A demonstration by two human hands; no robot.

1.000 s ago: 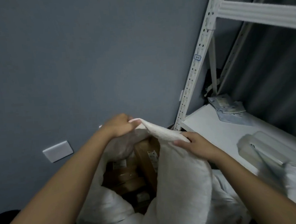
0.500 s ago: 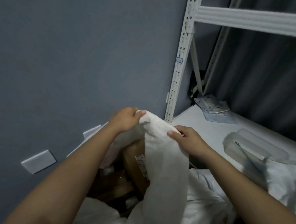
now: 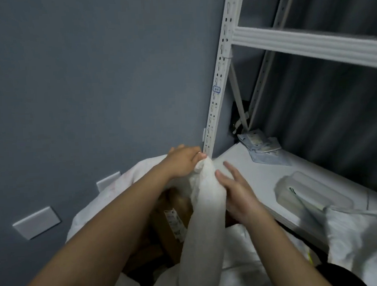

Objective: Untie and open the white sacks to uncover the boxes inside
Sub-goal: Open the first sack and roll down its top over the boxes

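Note:
A white woven sack (image 3: pixel 202 226) stands open in front of me, its near edge pulled up into a tall bunched strip. My left hand (image 3: pixel 184 161) grips the top of that strip. My right hand (image 3: pixel 235 191) lies along the strip's right side with the fingers spread and straight. Inside the sack a brown cardboard box (image 3: pixel 174 213) with a white label shows between my arms. More sack fabric (image 3: pixel 140 170) lies behind my left forearm.
A white metal shelving rack (image 3: pixel 220 64) stands at the right against the grey wall. Its white lower shelf (image 3: pixel 259 178) carries flat packets (image 3: pixel 261 146), a translucent plastic container (image 3: pixel 311 190) and another white bag (image 3: pixel 363 237). White wall plates (image 3: pixel 37 221) sit low at the left.
My left hand has bunched the sack's edge tighter and moved it right toward the rack post. My right hand has let go of the fabric and opened its fingers.

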